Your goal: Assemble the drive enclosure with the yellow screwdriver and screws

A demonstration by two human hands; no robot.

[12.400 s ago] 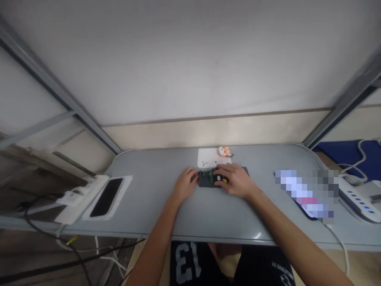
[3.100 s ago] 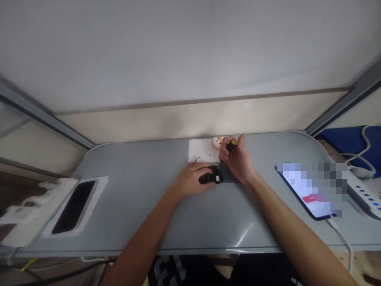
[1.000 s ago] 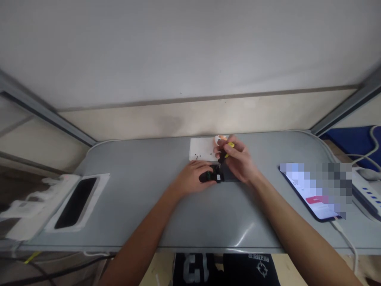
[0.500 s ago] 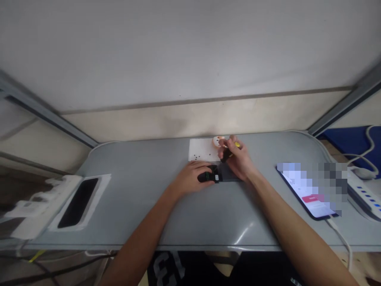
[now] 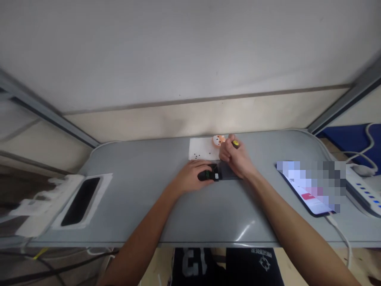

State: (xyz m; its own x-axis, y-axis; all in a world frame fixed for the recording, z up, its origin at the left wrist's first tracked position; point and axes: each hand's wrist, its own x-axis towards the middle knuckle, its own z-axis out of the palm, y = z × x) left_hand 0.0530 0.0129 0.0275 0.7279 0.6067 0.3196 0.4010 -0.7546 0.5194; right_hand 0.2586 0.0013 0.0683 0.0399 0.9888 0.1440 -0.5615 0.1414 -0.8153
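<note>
Head view: left hand pins black device with green circuit board; right hand clenches yellow-and-black tool handle above it.

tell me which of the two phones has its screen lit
The right-hand phone, with a white cable at its near end; the left-hand phone is dark and lies on white paper.
</note>
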